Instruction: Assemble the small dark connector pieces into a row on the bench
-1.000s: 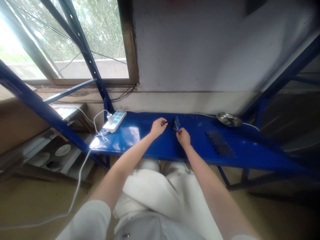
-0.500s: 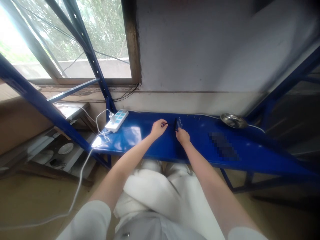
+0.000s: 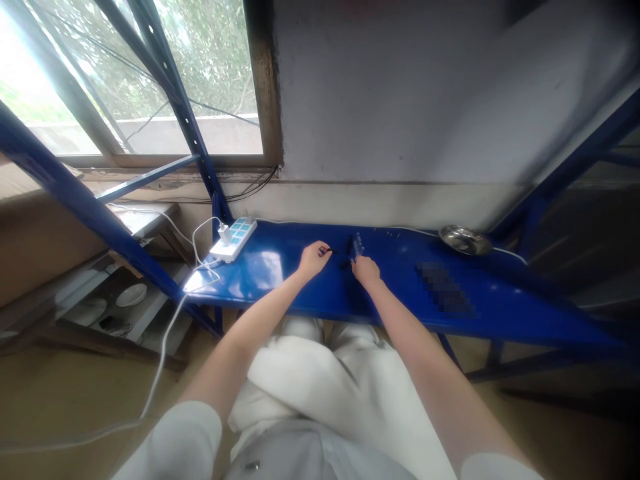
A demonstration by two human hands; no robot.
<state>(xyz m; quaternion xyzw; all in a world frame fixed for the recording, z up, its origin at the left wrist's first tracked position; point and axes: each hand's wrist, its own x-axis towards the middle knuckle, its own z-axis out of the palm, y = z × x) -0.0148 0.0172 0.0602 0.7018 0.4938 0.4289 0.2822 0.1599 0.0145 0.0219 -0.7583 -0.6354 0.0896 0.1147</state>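
Observation:
My left hand (image 3: 314, 260) is closed in a pinch above the blue tabletop (image 3: 280, 293). From its fingertips a thin, dark, stick-like piece (image 3: 333, 251) points right. My right hand (image 3: 367, 271), also closed, is a short gap away, at about the same height. Its fingers grip a small dark piece (image 3: 350, 247) beside a row of clear, bluish knobs (image 3: 358, 244). Both held things are too small and blurred for me to name. Shadow lies on the tabletop beneath the hands.
A white power strip (image 3: 235, 240) with a plugged-in adapter sits at the left end, its cable trailing to the floor. Rightward are a shiny metal dish (image 3: 465, 240) and a blurred-out dark rectangle (image 3: 446, 289). Tiny bits (image 3: 394, 233) lie near the wall. Blue posts (image 3: 170, 80) rise at left.
My left hand has shifted slightly left and down, with its thin piece. The dark piece at my right hand looks differently angled; that hand has barely moved.

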